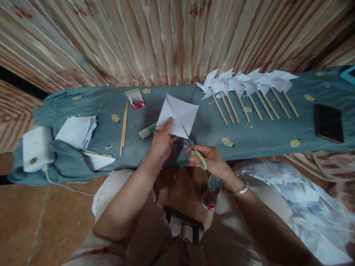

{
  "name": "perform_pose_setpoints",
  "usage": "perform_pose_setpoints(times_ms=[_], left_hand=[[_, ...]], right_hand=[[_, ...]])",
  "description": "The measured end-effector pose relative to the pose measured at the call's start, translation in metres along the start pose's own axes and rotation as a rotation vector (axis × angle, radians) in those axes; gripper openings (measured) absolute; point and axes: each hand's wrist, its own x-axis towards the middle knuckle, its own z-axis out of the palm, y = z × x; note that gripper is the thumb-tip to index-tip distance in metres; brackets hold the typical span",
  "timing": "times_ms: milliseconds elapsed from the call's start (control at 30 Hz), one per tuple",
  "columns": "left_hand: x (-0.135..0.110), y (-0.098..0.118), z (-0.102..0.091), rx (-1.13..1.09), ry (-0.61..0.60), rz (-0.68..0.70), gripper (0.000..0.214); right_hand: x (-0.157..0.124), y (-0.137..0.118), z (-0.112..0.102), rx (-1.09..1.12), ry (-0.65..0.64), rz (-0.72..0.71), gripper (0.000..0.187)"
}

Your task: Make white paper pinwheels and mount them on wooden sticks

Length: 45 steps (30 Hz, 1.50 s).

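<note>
your left hand pinches a white, square, creased paper sheet over the teal, pineapple-printed cloth; your right hand holds metal scissors with pale green handles, blades at the sheet's near-right corner. a cut carried too far could split the sheet; a slack pinch could let it twist, sending the cut astray. your left thumb, near the tips, could get nicked. lettering on the small, red cardboard box is too small to read.
</note>
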Motion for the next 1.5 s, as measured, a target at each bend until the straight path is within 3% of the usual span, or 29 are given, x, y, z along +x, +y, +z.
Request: perform_pose_setpoints(times_ms=[367, 767, 1133, 1500], left_hand=[[-0.0006, -0.0009, -0.0002, 0.036, -0.003, 0.017, 0.015], [-0.0005, -0.0078, -0.0041, 0.035, -0.109, 0.037, 0.022], [-0.0039, -0.0052, 0.0003, 0.092, -0.056, 0.010, 0.019], [-0.0013, -0.0094, -0.0042, 0.069, -0.101, 0.052, 0.019]], right_hand=[[0.0001, -0.0027, 0.0007, -0.005, -0.005, -0.039, 0.045], [0.0004, -0.0046, -0.0023, -0.021, -0.009, -0.046, 0.046], [0.0010, -0.0022, -0.0026, 0.013, -0.003, -0.033, 0.045], [0.0002, -0.0077, 0.0008, 0.022, 0.026, -0.023, 0.045]])
